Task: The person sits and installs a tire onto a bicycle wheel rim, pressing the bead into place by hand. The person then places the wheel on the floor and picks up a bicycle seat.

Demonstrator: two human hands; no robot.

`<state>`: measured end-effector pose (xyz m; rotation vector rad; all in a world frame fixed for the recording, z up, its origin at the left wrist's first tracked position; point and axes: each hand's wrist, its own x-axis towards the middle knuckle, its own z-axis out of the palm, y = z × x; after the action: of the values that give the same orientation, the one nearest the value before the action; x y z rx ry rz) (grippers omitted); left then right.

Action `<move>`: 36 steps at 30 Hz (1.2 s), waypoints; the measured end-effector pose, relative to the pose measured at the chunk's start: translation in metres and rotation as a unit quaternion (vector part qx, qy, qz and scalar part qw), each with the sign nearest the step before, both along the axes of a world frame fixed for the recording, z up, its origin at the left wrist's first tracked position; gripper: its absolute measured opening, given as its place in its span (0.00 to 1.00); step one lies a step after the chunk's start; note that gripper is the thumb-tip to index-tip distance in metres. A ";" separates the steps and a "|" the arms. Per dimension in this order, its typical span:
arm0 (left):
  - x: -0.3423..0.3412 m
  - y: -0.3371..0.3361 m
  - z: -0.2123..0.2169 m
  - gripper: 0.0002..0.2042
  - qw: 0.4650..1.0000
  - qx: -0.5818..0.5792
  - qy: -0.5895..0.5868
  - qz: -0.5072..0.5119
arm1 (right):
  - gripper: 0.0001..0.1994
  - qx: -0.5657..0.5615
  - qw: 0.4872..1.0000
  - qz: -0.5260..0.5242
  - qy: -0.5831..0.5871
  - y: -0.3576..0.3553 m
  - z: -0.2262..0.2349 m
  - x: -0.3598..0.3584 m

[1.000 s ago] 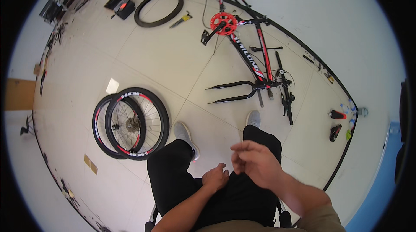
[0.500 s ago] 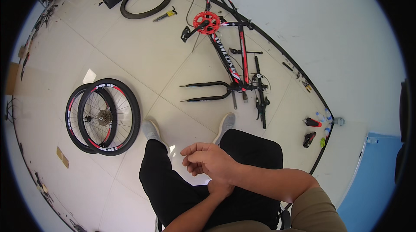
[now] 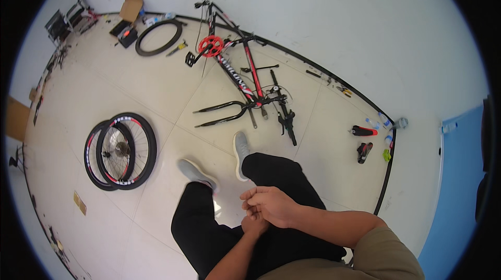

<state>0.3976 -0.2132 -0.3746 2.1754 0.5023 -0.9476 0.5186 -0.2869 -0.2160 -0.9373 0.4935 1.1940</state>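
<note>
My right hand (image 3: 275, 207) rests above my lap with its fingers loosely bent and apart, and I see nothing in it. Just below it is my left hand (image 3: 253, 224), touching or overlapped by the right; its fingers are mostly hidden. Beyond my feet a black and red bicycle frame (image 3: 251, 66) lies on the floor with a red chainring (image 3: 211, 46) and black fork (image 3: 222, 106). Handlebars (image 3: 284, 113) lie at the fork's right. On the left, two bicycle wheels (image 3: 150, 149) overlap flat on the floor, one with a cassette (image 3: 122, 148).
A loose tyre (image 3: 140, 45), a yellow-handled tool (image 3: 178, 48) and an opened cardboard box (image 3: 130, 9) lie at the far left. Along the right wall are pliers (image 3: 344, 91), a black-red saddle (image 3: 364, 131) and plastic bottles (image 3: 384, 119). Chairs (image 3: 57, 26) stand at the back left.
My view has shifted, so the bicycle frame appears further left and lower. My feet have moved, the right one now ahead of the left. My hands stay together over my lap.
</note>
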 end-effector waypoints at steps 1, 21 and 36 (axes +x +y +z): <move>-0.003 0.003 0.000 0.20 1.000 -0.002 -0.003 0.012 | 0.09 0.006 1.000 -0.009 0.002 -0.012 0.004 -0.009; 0.003 0.004 0.006 0.18 0.983 0.081 -0.136 0.090 | 0.23 -0.362 0.861 -0.343 -0.097 -0.311 -0.150 -0.006; 0.066 -0.032 0.025 0.21 0.990 0.112 0.041 -0.081 | 0.24 -0.485 0.868 -0.107 -0.028 -0.386 -0.295 -0.057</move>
<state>0.4632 -0.2457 -0.3492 2.4157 0.4961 -1.1187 0.4619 -0.6730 -0.5106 -1.7049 1.1726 0.6649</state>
